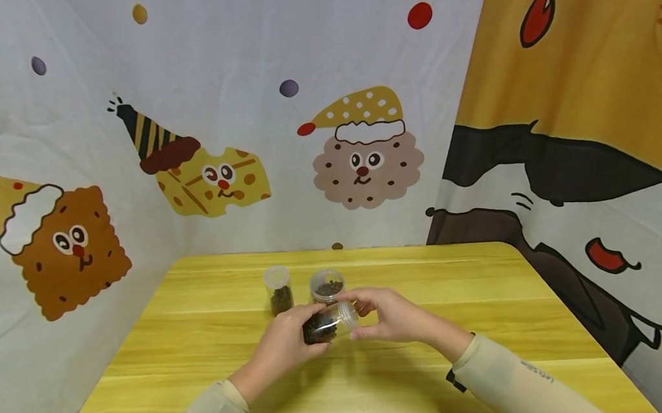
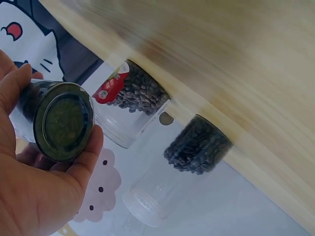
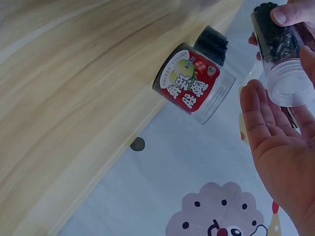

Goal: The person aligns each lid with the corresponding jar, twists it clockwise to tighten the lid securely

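Observation:
My left hand (image 1: 285, 336) grips a clear jar (image 1: 323, 324) partly filled with dark seed-like pieces. The jar is tipped on its side, its clear ridged end toward my right hand (image 1: 395, 315). In the left wrist view, the round base of the held jar (image 2: 64, 120) faces the camera. My right hand (image 3: 285, 157) has its fingers extended beside the clear end in the right wrist view, palm turned to it. Just beyond both hands stands a wider jar (image 3: 194, 83) with a red label, holding dark seeds. A slimmer jar (image 1: 279, 295) stands left of it.
Both standing jars rest upright on the yellow wood-grain table (image 1: 438, 379). A printed cloth (image 1: 277, 36) with cartoon figures hangs behind the table's back edge and along its sides.

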